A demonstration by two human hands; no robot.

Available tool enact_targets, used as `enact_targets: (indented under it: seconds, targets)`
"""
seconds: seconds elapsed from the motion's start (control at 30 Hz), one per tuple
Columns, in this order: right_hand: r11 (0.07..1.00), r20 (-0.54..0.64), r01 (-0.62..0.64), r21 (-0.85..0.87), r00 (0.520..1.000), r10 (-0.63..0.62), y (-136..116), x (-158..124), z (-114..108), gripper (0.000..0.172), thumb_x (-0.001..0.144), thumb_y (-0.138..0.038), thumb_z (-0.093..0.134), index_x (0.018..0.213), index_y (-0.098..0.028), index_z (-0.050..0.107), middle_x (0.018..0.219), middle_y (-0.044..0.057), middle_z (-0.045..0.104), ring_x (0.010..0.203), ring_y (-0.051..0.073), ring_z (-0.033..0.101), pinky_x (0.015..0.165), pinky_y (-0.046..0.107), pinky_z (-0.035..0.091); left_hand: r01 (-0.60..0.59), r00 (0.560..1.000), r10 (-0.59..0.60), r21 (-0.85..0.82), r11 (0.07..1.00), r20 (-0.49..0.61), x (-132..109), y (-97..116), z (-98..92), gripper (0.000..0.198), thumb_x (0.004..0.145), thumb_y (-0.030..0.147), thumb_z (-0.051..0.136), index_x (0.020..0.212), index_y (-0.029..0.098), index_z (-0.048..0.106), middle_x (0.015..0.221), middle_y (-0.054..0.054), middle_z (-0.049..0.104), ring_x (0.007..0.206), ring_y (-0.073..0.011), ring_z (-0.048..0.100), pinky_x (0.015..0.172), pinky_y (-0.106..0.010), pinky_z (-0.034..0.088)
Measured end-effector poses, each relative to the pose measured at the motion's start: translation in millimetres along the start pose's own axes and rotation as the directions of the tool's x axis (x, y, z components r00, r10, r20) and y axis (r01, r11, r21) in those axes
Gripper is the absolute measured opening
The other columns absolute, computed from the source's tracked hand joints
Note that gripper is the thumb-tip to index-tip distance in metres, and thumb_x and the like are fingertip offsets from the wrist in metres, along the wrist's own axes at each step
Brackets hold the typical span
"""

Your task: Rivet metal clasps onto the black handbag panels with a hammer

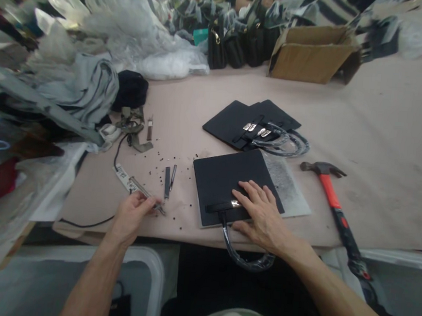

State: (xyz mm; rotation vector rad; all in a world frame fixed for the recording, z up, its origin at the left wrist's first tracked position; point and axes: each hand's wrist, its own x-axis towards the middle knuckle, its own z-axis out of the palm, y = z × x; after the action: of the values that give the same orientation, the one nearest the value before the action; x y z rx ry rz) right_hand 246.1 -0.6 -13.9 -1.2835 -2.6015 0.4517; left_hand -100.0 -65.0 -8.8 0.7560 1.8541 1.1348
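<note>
My right hand [263,213] lies flat, fingers spread, on a black bag panel [224,178] near the table's front edge, beside the silver clasp [235,203] of its black strap. The panel's plastic-wrapped handle [243,258] hangs over the edge. My left hand [134,210] is closed in a pinch on a thin metal tool [146,192] lying on the beige tabletop [380,142]. Two short dark metal punches [169,180] lie just right of that hand, among several small black punched bits.
More black bag panels with silver clasps and handles [260,128] lie behind. A red-handled hammer [334,199] rests at the right. A cardboard box [314,54], finished black bags [234,43], plastic wrap and grey cloth [88,90] crowd the back and left.
</note>
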Motion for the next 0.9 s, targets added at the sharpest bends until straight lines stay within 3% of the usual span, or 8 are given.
enact_targets:
  seconds: [0.17, 0.33, 0.5, 0.63, 0.73, 0.8, 0.87, 0.9]
  targets:
    - [1.000, -0.006, -0.001, -0.009, 1.000, 0.001, 0, 1, 0, 0.071, 0.081, -0.035, 0.074, 0.147, -0.018, 0.051, 0.158, 0.016, 0.041, 0.149, 0.038, 0.029, 0.120, 0.062, 0.021, -0.157, 0.988, 0.156, -0.030, 0.987, -0.015, -7, 9, 33.7, 0.044, 0.066, 0.049, 0.080, 0.089, 0.014, 0.065, 0.082, -0.006, 0.072, 0.074, -0.0175, 0.065, 0.065, -0.026, 0.052]
    - [1.000, -0.020, 0.013, 0.006, 1.000, -0.013, 1, 1, 1, 0.070, 0.081, -0.036, 0.073, 0.145, -0.018, 0.053, 0.157, 0.017, 0.043, 0.148, 0.039, 0.030, 0.119, 0.063, 0.021, -0.184, 0.983, 0.184, -0.092, 0.979, 0.000, 2, 13, 52.8, 0.036, 0.072, 0.041, 0.078, 0.091, 0.014, 0.063, 0.077, -0.003, 0.071, 0.071, -0.0144, 0.065, 0.064, -0.023, 0.051]
    - [0.999, -0.038, 0.013, 0.034, 0.999, -0.011, 2, 0, 3, 0.068, 0.082, -0.035, 0.071, 0.145, -0.018, 0.053, 0.157, 0.018, 0.043, 0.149, 0.039, 0.029, 0.119, 0.064, 0.021, -0.242, 0.954, 0.273, -0.223, 0.944, 0.122, -6, 15, 75.9, 0.028, 0.077, 0.031, 0.076, 0.098, 0.015, 0.066, 0.095, -0.006, 0.074, 0.087, -0.0156, 0.070, 0.079, -0.026, 0.055]
    - [0.995, -0.038, 0.027, 0.100, 0.999, -0.023, 5, 1, 2, 0.066, 0.083, -0.040, 0.071, 0.143, -0.019, 0.054, 0.156, 0.018, 0.044, 0.148, 0.040, 0.031, 0.119, 0.065, 0.019, -0.236, 0.928, 0.285, -0.215, 0.948, 0.241, -16, 18, 94.0, 0.025, 0.079, 0.025, 0.074, 0.101, 0.015, 0.070, 0.100, -0.008, 0.075, 0.087, -0.0159, 0.070, 0.080, -0.026, 0.056]
    - [0.960, -0.184, 0.047, 0.275, 0.983, 0.005, 7, -4, -3, 0.057, 0.088, -0.042, 0.067, 0.139, -0.020, 0.057, 0.150, 0.017, 0.051, 0.143, 0.036, 0.041, 0.118, 0.062, 0.028, -0.312, 0.897, 0.360, -0.208, 0.927, 0.258, -20, 18, 101.5, 0.020, 0.081, 0.023, 0.073, 0.099, 0.016, 0.069, 0.104, -0.008, 0.075, 0.093, -0.0176, 0.071, 0.084, -0.028, 0.057]
    - [0.917, -0.362, -0.038, 0.397, 0.912, 0.195, 6, -15, -7, 0.045, 0.091, -0.040, 0.064, 0.131, -0.020, 0.061, 0.140, 0.015, 0.059, 0.134, 0.032, 0.051, 0.113, 0.055, 0.038, -0.357, 0.876, 0.402, -0.203, 0.912, 0.265, -20, 15, 103.2, 0.017, 0.084, 0.024, 0.071, 0.098, 0.016, 0.068, 0.107, -0.009, 0.074, 0.095, -0.0190, 0.071, 0.085, -0.030, 0.057]
    - [0.835, -0.467, -0.211, 0.509, 0.747, 0.474, 2, -32, -10, 0.034, 0.091, -0.039, 0.064, 0.120, -0.022, 0.066, 0.124, 0.012, 0.067, 0.117, 0.029, 0.062, 0.105, 0.049, 0.047, -0.376, 0.866, 0.418, -0.191, 0.907, 0.276, -20, 11, 103.2, 0.016, 0.088, 0.026, 0.068, 0.100, 0.016, 0.066, 0.110, -0.010, 0.073, 0.096, -0.0202, 0.072, 0.085, -0.031, 0.058]
    - [0.766, -0.466, -0.300, 0.569, 0.650, 0.601, -2, -42, -11, 0.031, 0.089, -0.041, 0.066, 0.114, -0.022, 0.068, 0.115, 0.010, 0.070, 0.108, 0.028, 0.066, 0.102, 0.048, 0.050, -0.384, 0.863, 0.422, -0.184, 0.905, 0.278, -21, 10, 103.0, 0.016, 0.089, 0.027, 0.066, 0.101, 0.016, 0.065, 0.111, -0.011, 0.073, 0.097, -0.0207, 0.072, 0.086, -0.032, 0.058]
